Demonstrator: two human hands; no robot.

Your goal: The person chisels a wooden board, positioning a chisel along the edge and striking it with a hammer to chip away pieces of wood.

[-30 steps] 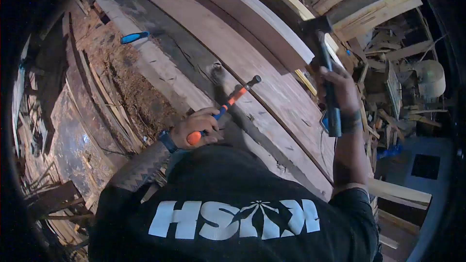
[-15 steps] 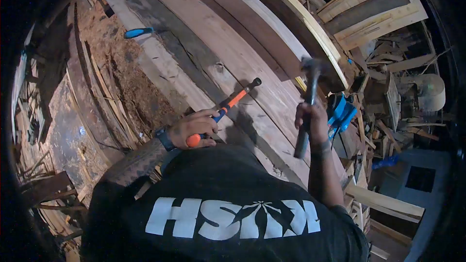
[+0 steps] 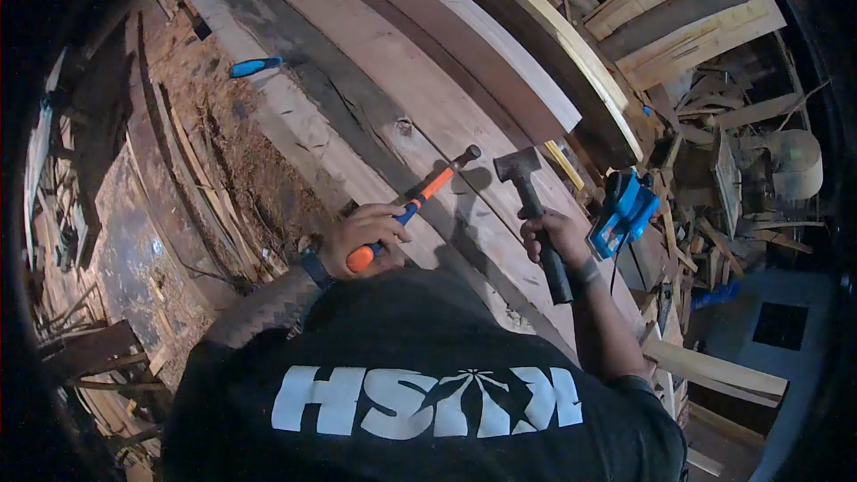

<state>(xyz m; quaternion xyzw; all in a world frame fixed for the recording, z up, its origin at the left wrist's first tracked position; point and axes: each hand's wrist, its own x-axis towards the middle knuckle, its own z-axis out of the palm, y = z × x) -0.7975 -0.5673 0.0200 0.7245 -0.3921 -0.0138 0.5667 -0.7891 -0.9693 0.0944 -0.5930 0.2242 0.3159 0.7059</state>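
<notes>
My left hand (image 3: 368, 236) is wrapped round the handle of an orange-and-blue hammer (image 3: 427, 192). Its dark round head is over the wooden planks (image 3: 393, 80), near a seam between boards. My right hand (image 3: 555, 239) grips a heavy steel hammer (image 3: 528, 189) by its dark handle. That block-shaped head hangs just right of the smaller tool's head, with a visible gap between them. Whether the smaller head touches the wood I cannot tell.
A blue power tool, seemingly a planer (image 3: 629, 212), stands right of my right hand. A blue-handled tool (image 3: 255, 67) lies on the left board. Sawdust (image 3: 223, 134) covers the ground at left. Scrap wood (image 3: 714, 250) and a pale panel (image 3: 687, 18) are at right.
My right hand has brought the steel hammer left, its head now close to the smaller hammer's head. My left hand has barely moved, its grip the same.
</notes>
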